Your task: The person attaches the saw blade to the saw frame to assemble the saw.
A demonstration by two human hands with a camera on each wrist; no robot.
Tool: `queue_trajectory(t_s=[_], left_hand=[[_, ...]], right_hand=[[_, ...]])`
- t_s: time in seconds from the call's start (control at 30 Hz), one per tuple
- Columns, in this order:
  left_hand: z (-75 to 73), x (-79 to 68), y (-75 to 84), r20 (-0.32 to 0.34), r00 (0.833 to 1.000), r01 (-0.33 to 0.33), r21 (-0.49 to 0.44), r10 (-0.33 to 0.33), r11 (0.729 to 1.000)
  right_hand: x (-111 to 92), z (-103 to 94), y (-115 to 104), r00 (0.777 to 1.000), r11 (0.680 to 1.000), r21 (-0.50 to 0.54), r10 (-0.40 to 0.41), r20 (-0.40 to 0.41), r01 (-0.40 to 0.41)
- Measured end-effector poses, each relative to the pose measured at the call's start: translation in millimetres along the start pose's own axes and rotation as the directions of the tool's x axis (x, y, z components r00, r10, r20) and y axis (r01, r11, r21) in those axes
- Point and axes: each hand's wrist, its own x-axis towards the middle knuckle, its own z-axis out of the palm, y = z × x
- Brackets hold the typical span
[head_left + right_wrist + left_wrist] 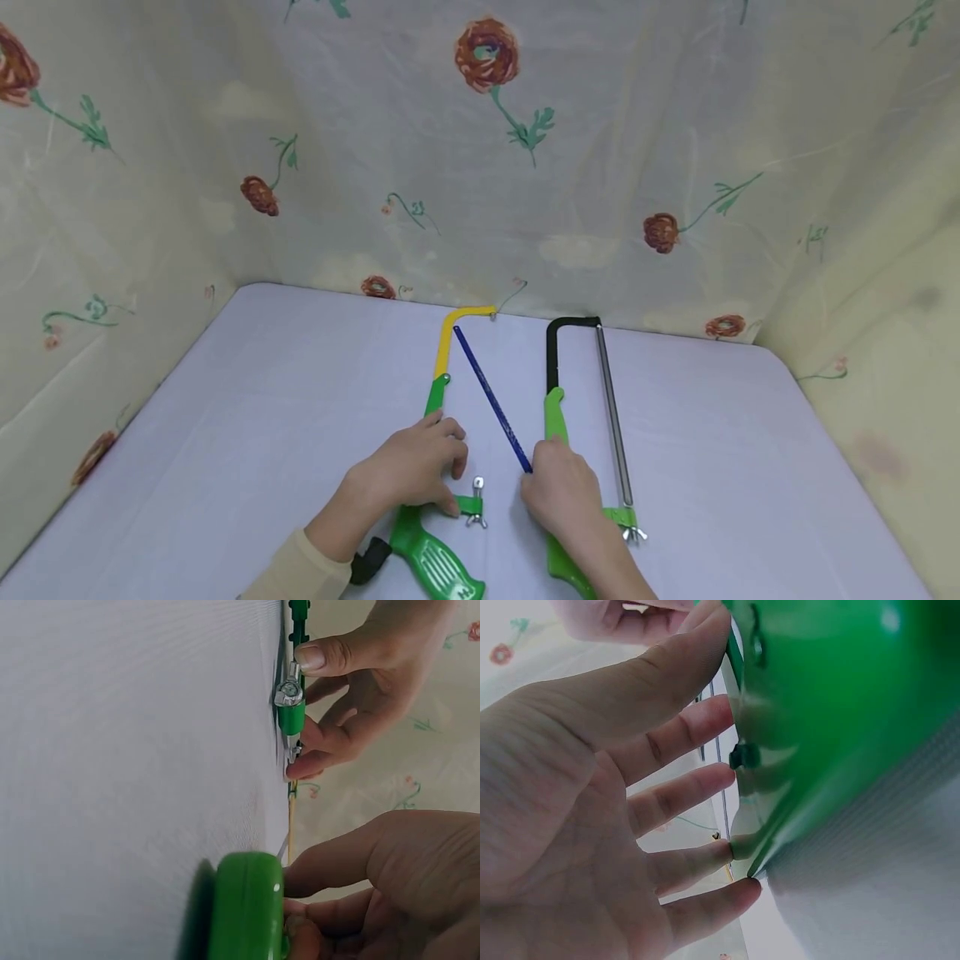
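A hacksaw frame with a yellow front and a green handle lies on the white table, no blade fitted. My left hand rests over its middle, fingers spread and thumb at the short green arm with the wing-nut bolt. In the left wrist view, the left fingers reach along the green frame's edge. My right hand pinches the near end of a loose blue hacksaw blade, which slants toward the yellow frame. That hand overlaps a second hacksaw in the head view.
The second hacksaw has a black front and a grey blade fitted, with a wing nut at its near end. Flower-patterned cloth walls the table at the back and sides. A black strap shows by the left wrist.
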Motion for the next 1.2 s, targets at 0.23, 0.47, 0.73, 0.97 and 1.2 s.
queue_trajectory(t_s=[0.23, 0.47, 0.73, 0.97, 1.2], left_hand=[[1.0, 1.2, -1.3, 0.005, 1.000, 0.001, 0.005, -0.001, 1.000], [1.3, 0.6, -1.5, 0.001, 1.000, 0.007, 0.004, -0.007, 1.000], [1.8, 1.0, -0.5, -0.002, 1.000, 0.003, 0.003, -0.003, 1.000], [1.3, 0.7, -0.8, -0.006, 1.000, -0.003, -0.001, 0.003, 1.000], [1.5, 0.0, -1.2, -0.013, 1.000, -0.012, -0.003, 0.012, 1.000]], right_hand=[[0.3, -0.9, 0.7, 0.999, 0.999, -0.010, 0.042, 0.010, -0.042], [2.4, -1.7, 1.4, 0.997, 0.997, 0.029, 0.071, 0.042, -0.072], [0.9, -1.4, 0.0, 0.997, 0.997, 0.018, 0.068, 0.040, -0.068], [-3.8, 0.1, -5.0, 0.998, 0.999, -0.005, 0.052, 0.037, -0.052], [-4.5, 1.4, -6.1, 0.998, 0.999, -0.006, 0.050, 0.029, -0.050]])
